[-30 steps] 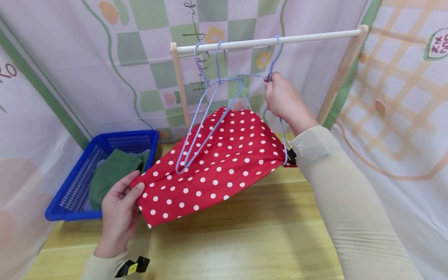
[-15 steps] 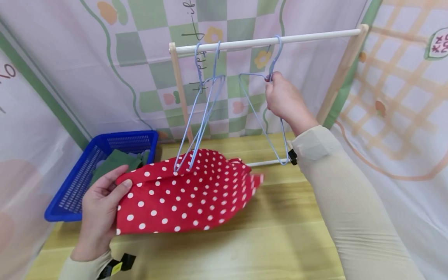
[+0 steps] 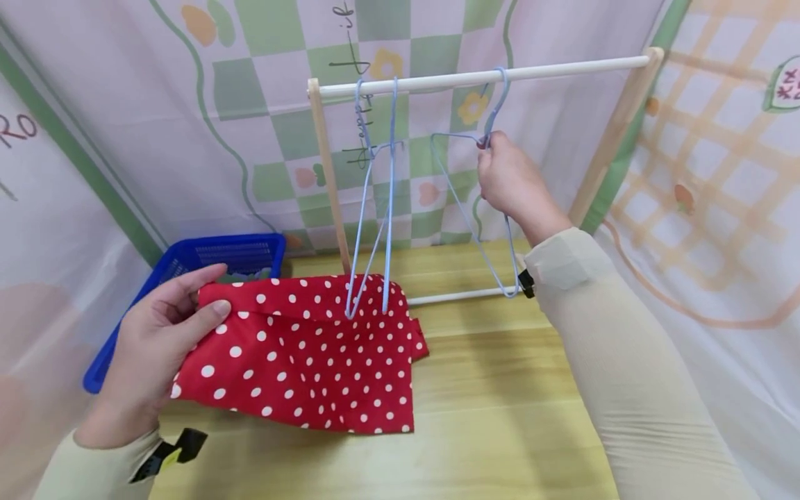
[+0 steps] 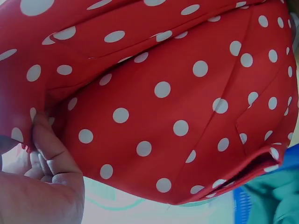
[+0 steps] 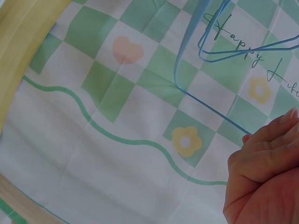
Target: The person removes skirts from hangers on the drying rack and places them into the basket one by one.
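Observation:
A red cloth garment with white polka dots (image 3: 300,354) hangs from my left hand (image 3: 150,340), which pinches its left edge between thumb and fingers. The garment's exact kind is unclear; in the left wrist view its layered folds (image 4: 182,93) fill most of the picture. On the right, a light blue wire hanger (image 3: 459,191) hooks over the white rail (image 3: 562,69). My right hand (image 3: 515,177) grips that hanger at its neck, below the hook. Two more blue hangers (image 3: 359,229) hang at the rail's left part, their lower ends in front of the red cloth.
A blue plastic basket (image 3: 181,253) stands at the back left, partly behind the garment, with green cloth (image 4: 275,196) inside. The rack's wooden posts (image 3: 328,180) and lower white bar (image 3: 462,296) stand on the wooden table (image 3: 500,417). Printed curtains surround it.
My left hand has moved left and drawn the red cloth off the right-hand hanger. The left hangers have swung apart from it. The right hand has stayed on its hanger.

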Tool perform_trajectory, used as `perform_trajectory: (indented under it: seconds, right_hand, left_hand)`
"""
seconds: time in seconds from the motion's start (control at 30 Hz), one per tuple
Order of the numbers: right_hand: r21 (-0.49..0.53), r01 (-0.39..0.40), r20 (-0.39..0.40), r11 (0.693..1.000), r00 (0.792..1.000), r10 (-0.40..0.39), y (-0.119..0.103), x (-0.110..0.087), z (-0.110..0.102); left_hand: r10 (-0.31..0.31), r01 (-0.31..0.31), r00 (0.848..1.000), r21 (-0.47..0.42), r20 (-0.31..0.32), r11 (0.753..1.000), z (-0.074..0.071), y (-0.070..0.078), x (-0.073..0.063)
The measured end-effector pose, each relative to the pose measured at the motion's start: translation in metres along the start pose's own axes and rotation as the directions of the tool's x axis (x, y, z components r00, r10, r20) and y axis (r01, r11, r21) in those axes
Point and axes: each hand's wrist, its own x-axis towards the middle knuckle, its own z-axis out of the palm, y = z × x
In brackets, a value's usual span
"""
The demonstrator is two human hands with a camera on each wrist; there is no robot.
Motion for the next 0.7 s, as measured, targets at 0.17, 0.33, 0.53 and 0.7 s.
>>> perform_trajectory:
  seconds: [0.17, 0.33, 0.53, 0.7]
  right_hand:
    - [-0.002, -0.005, 0.008, 1.000, 1.000, 0.005, 0.000, 0.000, -0.002]
    - [-0.011, -0.004, 0.012, 1.000, 1.000, 0.004, -0.001, 0.000, -0.001]
    - [-0.006, -0.003, 0.016, 1.000, 1.000, 0.004, -0.002, 0.000, 0.000]
    - [-0.004, -0.005, 0.020, 1.000, 1.000, 0.005, -0.002, 0.000, 0.000]
  left_hand:
    - [0.007, -0.008, 1.000, 0.047, 0.024, 0.999, -0.001, 0.015, 0.006]
    - [0.032, -0.039, 0.999, 0.235, 0.035, 0.971, 0.000, 0.024, 0.008]
    - [0.114, -0.131, 0.991, 0.439, 0.065, 0.889, 0.001, 0.033, 0.008]
    - [0.174, -0.214, 0.977, 0.525, 0.126, 0.824, 0.001, 0.043, 0.009]
